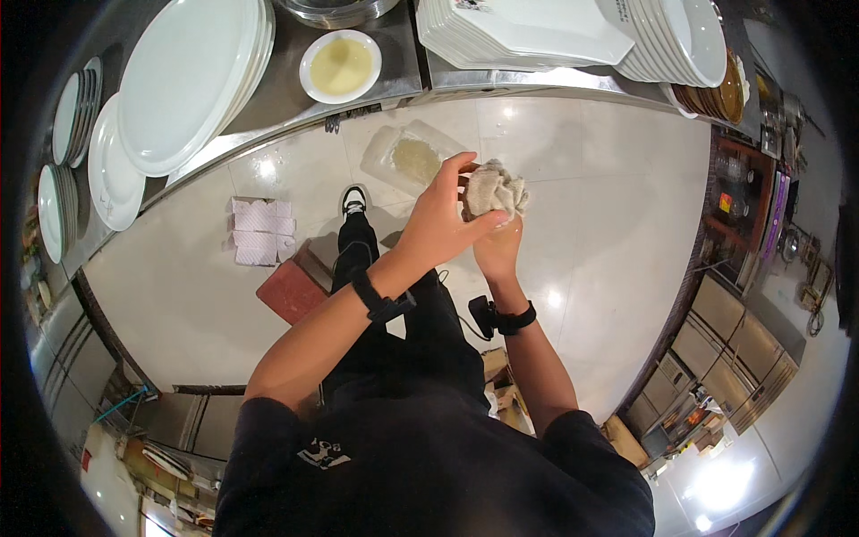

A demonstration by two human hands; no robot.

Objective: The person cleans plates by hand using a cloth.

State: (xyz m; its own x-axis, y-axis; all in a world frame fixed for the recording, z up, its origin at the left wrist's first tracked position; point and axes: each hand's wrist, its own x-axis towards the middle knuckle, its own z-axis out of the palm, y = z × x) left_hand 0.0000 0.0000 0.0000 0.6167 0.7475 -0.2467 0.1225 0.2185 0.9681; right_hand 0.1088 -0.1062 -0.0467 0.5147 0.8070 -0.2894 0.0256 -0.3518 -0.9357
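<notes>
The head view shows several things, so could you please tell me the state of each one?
Beige fabric cloth: crumpled, held
Bare left hand: curled onto the cloth
Bare right hand: at the cloth's near side, fingers mostly hidden
Round white bowl: holding pale yellow liquid
Translucent rectangular plastic tub: on the floor, contents unclear
Large white oval plates: stacked
White angular plates: stacked
</notes>
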